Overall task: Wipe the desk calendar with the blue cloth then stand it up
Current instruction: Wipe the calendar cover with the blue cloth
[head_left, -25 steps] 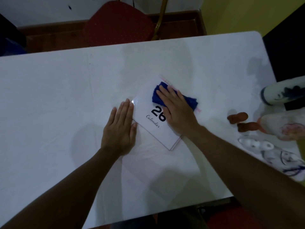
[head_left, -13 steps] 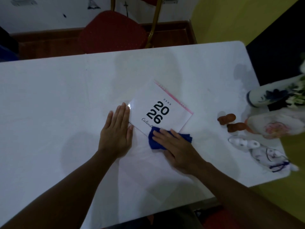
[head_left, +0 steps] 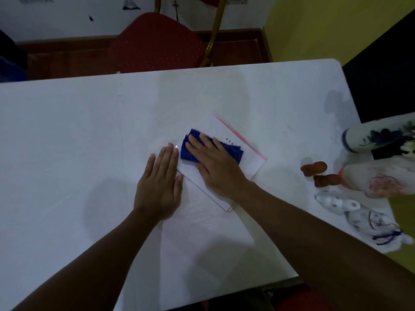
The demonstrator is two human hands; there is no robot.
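Observation:
The desk calendar [head_left: 244,153] lies flat on the white table [head_left: 78,142], a white card with a pink strip along its far edge. A folded blue cloth [head_left: 233,153] rests on its middle. My right hand [head_left: 215,167] presses flat on the cloth, fingers pointing up and left, hiding the printed year. Flat on the table lies my left hand [head_left: 160,187], fingers together, its edge against the calendar's left corner.
At the table's right edge lie a blue-and-white vase [head_left: 377,139], a pale floral vase [head_left: 381,180], brown figurines [head_left: 318,170] and a small white-and-blue ornament [head_left: 368,218]. A red chair [head_left: 157,43] stands beyond the far edge.
My right hand slid the cloth from the calendar's near edge back up onto its middle, covering the printed year again. The left hand stayed at the left corner.

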